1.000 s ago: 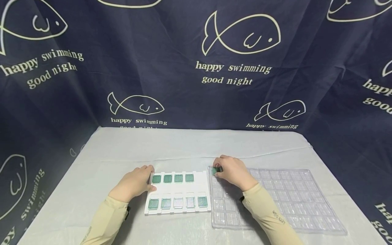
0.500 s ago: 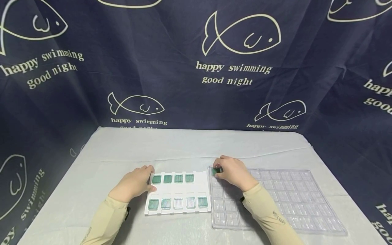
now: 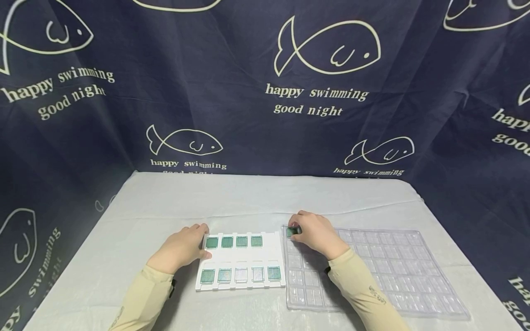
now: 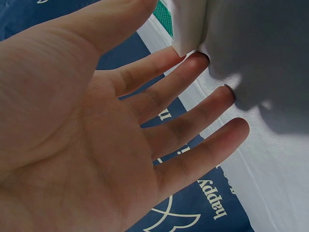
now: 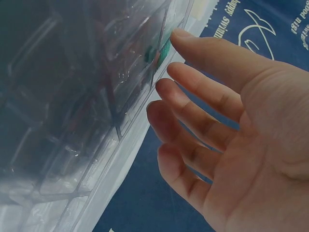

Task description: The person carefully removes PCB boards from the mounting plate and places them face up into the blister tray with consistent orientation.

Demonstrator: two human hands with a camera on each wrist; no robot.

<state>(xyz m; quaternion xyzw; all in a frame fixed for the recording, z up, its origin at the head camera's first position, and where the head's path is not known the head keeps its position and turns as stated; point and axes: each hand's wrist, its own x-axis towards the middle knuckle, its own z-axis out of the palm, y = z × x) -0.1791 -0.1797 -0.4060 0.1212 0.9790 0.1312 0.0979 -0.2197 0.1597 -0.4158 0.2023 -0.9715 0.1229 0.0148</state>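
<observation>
My left hand [image 3: 181, 247] holds the left end of a white tray [image 3: 238, 254], thumb on its left edge and fingertips at the back corner. Two rows of small green circuit boards [image 3: 274, 273] sit in this tray's slots. At the back left compartment of a clear plastic blister tray [image 3: 385, 265], my right hand [image 3: 316, 233] pinches another green circuit board [image 3: 291, 231] between thumb and index finger. In the right wrist view this board [image 5: 165, 54] shows through the clear plastic by the thumb tip, mostly hidden. The other right fingers curl loosely outside the tray wall.
Both trays lie side by side on a table with a pale cloth [image 3: 232, 197]. A dark blue curtain [image 3: 248, 115] with fish outlines and lettering hangs behind and at both sides. Several compartments of the clear tray lie under the right forearm [image 3: 360, 285].
The circuit board in my right hand sits slightly lower at the compartment and looks flatter than before. My left hand and both trays stay where they were.
</observation>
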